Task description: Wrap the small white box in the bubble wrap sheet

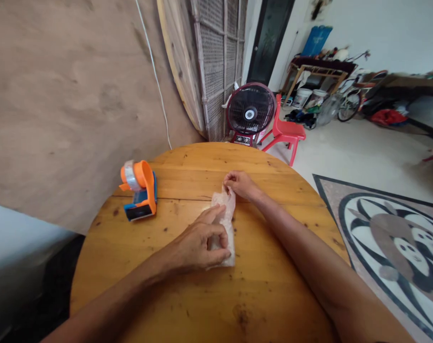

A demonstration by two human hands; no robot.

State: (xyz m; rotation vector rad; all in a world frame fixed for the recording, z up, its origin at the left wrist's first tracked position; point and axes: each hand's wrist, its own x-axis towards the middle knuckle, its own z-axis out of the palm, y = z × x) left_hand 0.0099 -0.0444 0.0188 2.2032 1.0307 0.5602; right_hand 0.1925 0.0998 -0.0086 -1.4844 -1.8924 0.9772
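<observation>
Nearest: bare forearms (145, 277). Have plastic wrap (229, 224) lying under left hand (204, 238), thumb and fingers well parted; can't tell whether pressing. Pinching far end with right hand (242, 184), fingertips nearly together. Steady lightly beside the pinch; probably best against creasing. Working on round table (202, 309), with tape dispenser (153, 190) off to left.

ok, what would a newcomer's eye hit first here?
Probably the orange-and-blue tape dispenser on the left of the round wooden table. Then the translucent wrap mid-table, left hand over it, right hand at its far end. Behind, the red chair right of the maroon fan.
</observation>
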